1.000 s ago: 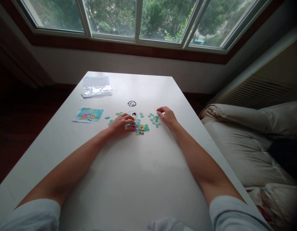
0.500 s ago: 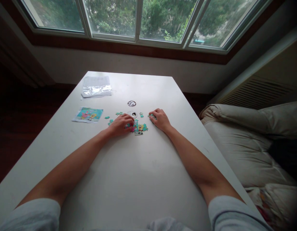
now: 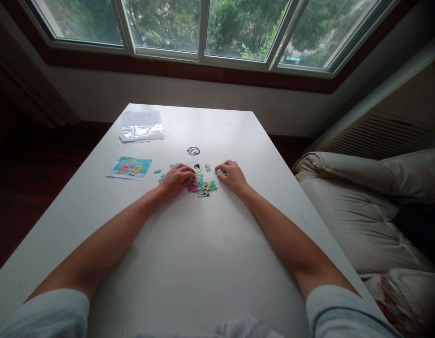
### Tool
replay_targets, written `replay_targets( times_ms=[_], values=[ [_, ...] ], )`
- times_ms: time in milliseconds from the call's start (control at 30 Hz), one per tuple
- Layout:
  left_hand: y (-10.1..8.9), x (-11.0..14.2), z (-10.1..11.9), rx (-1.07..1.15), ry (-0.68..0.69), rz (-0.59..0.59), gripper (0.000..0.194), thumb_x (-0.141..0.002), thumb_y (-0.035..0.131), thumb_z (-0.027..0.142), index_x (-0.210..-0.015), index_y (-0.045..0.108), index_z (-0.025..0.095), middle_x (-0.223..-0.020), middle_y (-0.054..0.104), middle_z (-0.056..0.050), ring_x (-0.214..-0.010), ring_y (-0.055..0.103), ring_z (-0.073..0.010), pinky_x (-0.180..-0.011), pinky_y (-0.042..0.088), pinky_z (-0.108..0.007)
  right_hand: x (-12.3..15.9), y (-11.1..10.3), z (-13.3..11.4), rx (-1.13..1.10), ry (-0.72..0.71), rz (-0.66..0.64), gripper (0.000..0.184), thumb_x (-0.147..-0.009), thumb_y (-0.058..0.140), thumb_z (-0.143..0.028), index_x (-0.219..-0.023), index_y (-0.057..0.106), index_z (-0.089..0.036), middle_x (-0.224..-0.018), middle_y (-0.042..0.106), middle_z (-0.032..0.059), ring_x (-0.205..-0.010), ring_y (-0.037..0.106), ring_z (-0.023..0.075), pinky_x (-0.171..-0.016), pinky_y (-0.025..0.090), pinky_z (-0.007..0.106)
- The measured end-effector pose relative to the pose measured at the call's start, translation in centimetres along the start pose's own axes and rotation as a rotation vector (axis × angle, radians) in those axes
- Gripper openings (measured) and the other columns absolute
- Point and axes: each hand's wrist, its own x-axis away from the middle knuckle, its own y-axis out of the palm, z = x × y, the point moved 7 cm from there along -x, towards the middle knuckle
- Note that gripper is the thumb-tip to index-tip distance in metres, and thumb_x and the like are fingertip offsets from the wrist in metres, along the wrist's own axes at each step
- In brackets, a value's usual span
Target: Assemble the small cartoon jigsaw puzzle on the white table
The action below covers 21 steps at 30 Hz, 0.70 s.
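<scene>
Through the head camera, I have the joined section of teal, pink and yellow cardboard jigsaw near the middle of the white, smooth worktop; I take clock directions from that section. At nine o'clock, my left hand is curled palm-down, its fingertips at the section's edge. At about two o'clock, my right hand is bent over small teal cardboard pieces, fingers drawn in. I cannot tell whether either hand pinches a piece.

At twelve o'clock sits a small loose teal cluster; at eleven, a round pale fitting with a dark centre, with a round dark-rimmed inset beyond it. A lone teal cardboard piece lies past my left hand, toward ten. Farther out that way rests a rectangular printed picture sheet, and toward half past ten, a clear, shiny plastic packet. At three o'clock, beside the worktop, is a beige padded couch.
</scene>
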Motion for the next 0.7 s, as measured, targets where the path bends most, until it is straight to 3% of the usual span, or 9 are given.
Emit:
replay_targets(
  times_ms=[167, 433, 700],
  values=[
    [-0.6, 0.1, -0.4, -0.027, -0.078, 0.065, 0.027, -0.096, 0.050, 0.016, -0.096, 0.076, 0.023, -0.113, 0.075, -0.005, -0.110, 0.060, -0.0227, -0.098, 0.049, -0.041, 0.0, 0.0, -0.5, 0.051, -0.006, -0.024, 0.018, -0.088, 0.066, -0.025, -0.103, 0.076, -0.026, -0.105, 0.064, 0.0083, -0.105, 0.055, 0.0264, -0.094, 0.047, 0.040],
    [-0.9, 0.0, -0.3, -0.029, -0.089, 0.076, 0.024, -0.094, 0.053, 0.015, -0.093, 0.076, 0.023, -0.112, 0.075, -0.004, -0.109, 0.061, -0.0225, -0.097, 0.049, -0.041, -0.1, 0.1, -1.4, 0.129, -0.012, -0.075, 0.014, -0.086, 0.067, -0.026, -0.099, 0.070, -0.023, -0.106, 0.066, 0.0096, -0.104, 0.054, 0.0280, -0.090, 0.043, 0.041],
    [-1.1, 0.1, -0.5, -0.057, -0.112, 0.078, 0.024, -0.094, 0.053, 0.017, -0.093, 0.076, 0.024, -0.111, 0.075, -0.005, -0.107, 0.061, -0.0231, -0.096, 0.049, -0.042, 0.0, 0.0, -3.2, -0.065, -0.145, -0.090, 0.008, -0.082, 0.067, -0.017, -0.088, 0.065, -0.023, -0.092, 0.072, 0.0028, -0.098, 0.059, 0.0241, -0.092, 0.038, 0.039]
  ],
)
